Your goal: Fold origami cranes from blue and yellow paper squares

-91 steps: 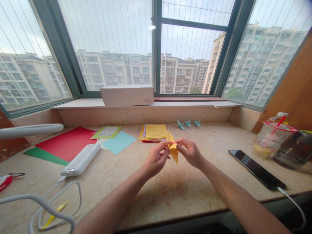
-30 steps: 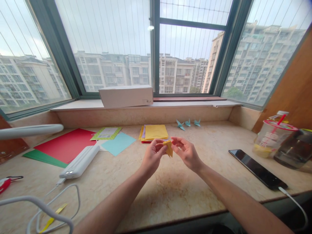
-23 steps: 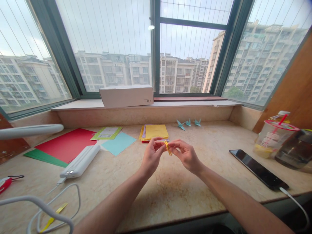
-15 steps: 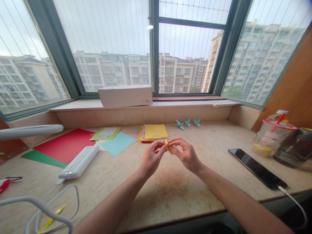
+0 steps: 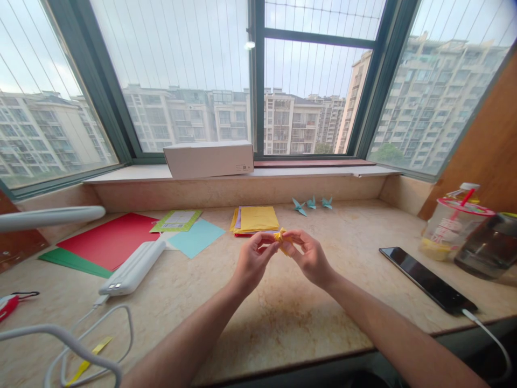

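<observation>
Between my two hands is a small piece of folded yellow paper (image 5: 281, 235), held up over the front half of the counter. My left hand (image 5: 253, 260) pinches its left side with thumb and fingertips. On the other side my right hand (image 5: 310, 257) grips it the same way, its fingers curled round the edge. The fingers cover much of the folds, so the paper's full shape is hidden. Just behind the hands lies a stack of yellow paper sheets (image 5: 258, 217), with purple and red ones showing underneath.
Blue paper cranes (image 5: 311, 202) stand at the back. To the left lie red paper (image 5: 109, 240), light blue paper (image 5: 196, 238), a white power bank (image 5: 135, 268) and looped cable (image 5: 130, 328). A phone (image 5: 426, 277), plastic cup (image 5: 452, 231) and dark jug (image 5: 487, 245) are at right.
The yellow paper has turned in my fingers, from a thin edge-on strip to a wider folded face. Both hands stay in nearly the same place.
</observation>
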Tool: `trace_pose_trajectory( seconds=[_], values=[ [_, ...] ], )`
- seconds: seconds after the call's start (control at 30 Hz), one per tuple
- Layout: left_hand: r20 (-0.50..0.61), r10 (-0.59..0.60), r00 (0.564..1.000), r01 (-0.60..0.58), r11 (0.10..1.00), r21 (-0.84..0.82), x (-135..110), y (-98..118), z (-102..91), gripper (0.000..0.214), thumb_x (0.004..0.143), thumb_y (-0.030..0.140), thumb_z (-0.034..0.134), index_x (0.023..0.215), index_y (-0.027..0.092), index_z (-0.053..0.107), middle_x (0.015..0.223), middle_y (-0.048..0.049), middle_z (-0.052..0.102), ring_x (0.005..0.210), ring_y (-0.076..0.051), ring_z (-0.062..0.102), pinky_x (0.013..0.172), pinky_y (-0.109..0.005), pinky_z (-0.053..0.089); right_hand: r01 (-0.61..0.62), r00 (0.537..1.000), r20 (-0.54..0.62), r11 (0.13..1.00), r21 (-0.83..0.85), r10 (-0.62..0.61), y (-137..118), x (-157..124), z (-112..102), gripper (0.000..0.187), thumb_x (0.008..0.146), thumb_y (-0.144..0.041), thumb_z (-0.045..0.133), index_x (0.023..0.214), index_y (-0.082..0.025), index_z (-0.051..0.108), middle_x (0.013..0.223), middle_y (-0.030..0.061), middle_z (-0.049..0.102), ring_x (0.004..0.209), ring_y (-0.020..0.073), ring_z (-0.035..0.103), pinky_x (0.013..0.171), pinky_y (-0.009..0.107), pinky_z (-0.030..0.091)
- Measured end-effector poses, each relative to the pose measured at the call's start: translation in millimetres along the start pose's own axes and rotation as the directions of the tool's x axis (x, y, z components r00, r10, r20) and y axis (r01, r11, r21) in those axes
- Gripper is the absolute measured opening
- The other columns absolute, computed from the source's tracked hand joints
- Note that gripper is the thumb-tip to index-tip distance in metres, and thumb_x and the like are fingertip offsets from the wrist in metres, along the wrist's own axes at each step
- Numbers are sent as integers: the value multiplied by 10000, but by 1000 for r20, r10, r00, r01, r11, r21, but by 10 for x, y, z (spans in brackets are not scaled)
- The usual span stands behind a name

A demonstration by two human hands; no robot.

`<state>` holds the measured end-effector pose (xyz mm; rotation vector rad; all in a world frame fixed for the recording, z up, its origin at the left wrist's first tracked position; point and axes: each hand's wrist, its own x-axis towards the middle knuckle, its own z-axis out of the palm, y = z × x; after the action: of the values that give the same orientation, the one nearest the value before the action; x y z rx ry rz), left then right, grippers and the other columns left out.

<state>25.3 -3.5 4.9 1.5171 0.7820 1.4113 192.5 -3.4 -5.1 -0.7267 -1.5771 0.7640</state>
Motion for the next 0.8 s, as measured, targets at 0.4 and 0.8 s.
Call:
trace_pose_trajectory(
  seconds=[0.4,0.8],
  values=[
    [-48,67,997,-60,988,144,15,1,-27,329,842,302,685,1142,202,596,900,-30,682,851,-169,648,769,-296,494,-8,1000,-13,991,-137,6,7,9,-32,259,844,-398,688,1020,-213,646,1026,78,704,933,229,662,863,393,525],
    [-2,-45,999,45,990,-135,6,59,11,242,816,291,710,1008,181,612,876,-27,669,818,-160,635,762,-300,528,-86,996,43,969,233,78,41,37,-24,210,878,-346,659,1036,-254,555,902,26,712,812,185,692,733,330,565]
  ],
)
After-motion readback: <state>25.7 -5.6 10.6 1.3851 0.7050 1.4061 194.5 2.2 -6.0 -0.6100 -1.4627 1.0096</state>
